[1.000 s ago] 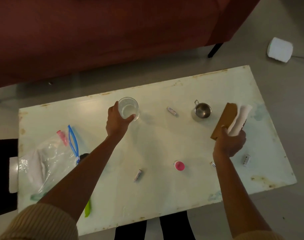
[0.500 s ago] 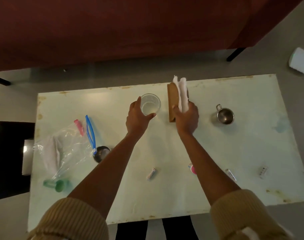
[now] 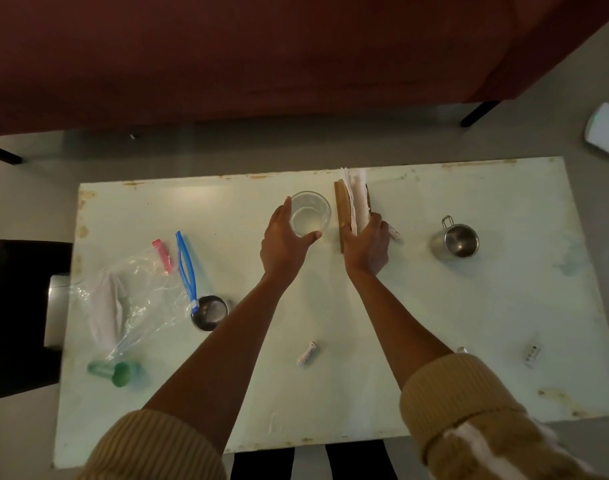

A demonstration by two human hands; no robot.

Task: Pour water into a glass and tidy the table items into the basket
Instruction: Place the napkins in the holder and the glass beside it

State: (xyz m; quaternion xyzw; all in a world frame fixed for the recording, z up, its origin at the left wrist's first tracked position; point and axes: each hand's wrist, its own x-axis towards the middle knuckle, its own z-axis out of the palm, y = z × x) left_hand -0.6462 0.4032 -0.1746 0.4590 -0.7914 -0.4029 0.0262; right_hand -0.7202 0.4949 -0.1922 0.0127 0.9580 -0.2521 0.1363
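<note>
A clear glass (image 3: 311,213) with water stands on the pale table (image 3: 469,323) near the far edge. My left hand (image 3: 285,242) wraps around its left and near side. Right beside the glass stands a brown wooden napkin holder (image 3: 342,209) with white napkins (image 3: 356,197), and my right hand (image 3: 367,247) grips its near end. A small white sachet (image 3: 394,234) lies just right of that hand. No basket is in view.
A steel mug (image 3: 457,241) stands at the right. At the left lie a clear plastic bag (image 3: 123,299), a pink clip (image 3: 163,256), a blue clip (image 3: 186,268), a steel cup (image 3: 209,312) and a green object (image 3: 117,372). White sachets (image 3: 307,353) (image 3: 533,354) lie nearer me. A dark red sofa (image 3: 261,57) stands beyond.
My right hand carried the napkin holder from the right side of the table to right beside the glass. My left hand stayed on the glass.
</note>
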